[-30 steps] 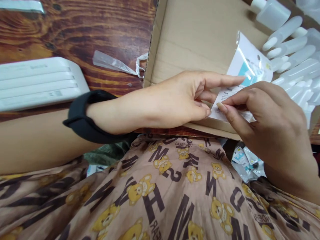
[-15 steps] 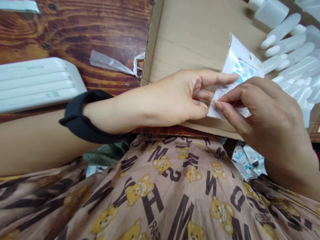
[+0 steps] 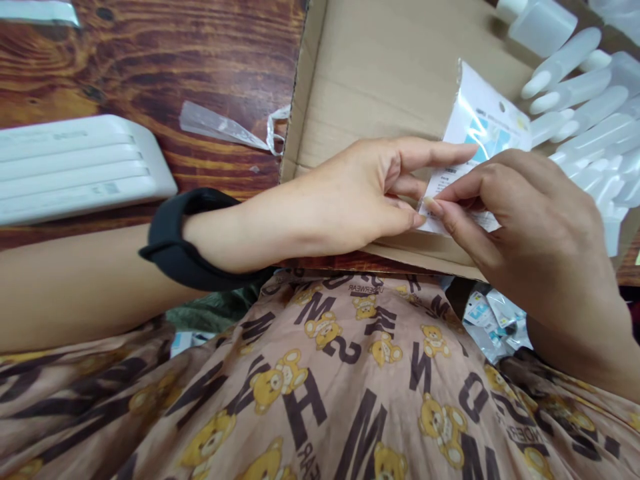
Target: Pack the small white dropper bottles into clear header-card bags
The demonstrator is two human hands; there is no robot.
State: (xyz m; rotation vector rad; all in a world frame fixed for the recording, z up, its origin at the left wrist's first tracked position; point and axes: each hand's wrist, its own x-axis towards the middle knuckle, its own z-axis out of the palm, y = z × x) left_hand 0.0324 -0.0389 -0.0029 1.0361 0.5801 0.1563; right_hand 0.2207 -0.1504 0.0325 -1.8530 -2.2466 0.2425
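A flat, clear-wrapped packet [image 3: 493,120] with a white and blue printed card is tilted above the cardboard. My left hand [image 3: 350,193] holds it from the left, its index finger stretched along the printed face and its thumb by the lower left corner. The other left fingertips are partly hidden behind the packet. From the right, my right hand [image 3: 545,213] pinches the packet's lower left edge between thumb and index finger. That hand covers much of the card's lower right part.
A shallow cardboard tray [image 3: 390,67] lies beneath the hands. Several translucent white-capped bottles [image 3: 575,93] crowd its right side. On the wooden table [image 3: 200,53] are a white slotted case [image 3: 75,173] and a clear plastic strip [image 3: 220,123]. More packets [image 3: 495,320] lie below the table edge.
The packet has tipped slightly, its top edge a little higher and further right. My left forearm and its black band have shifted slightly right. Both hands keep their hold.
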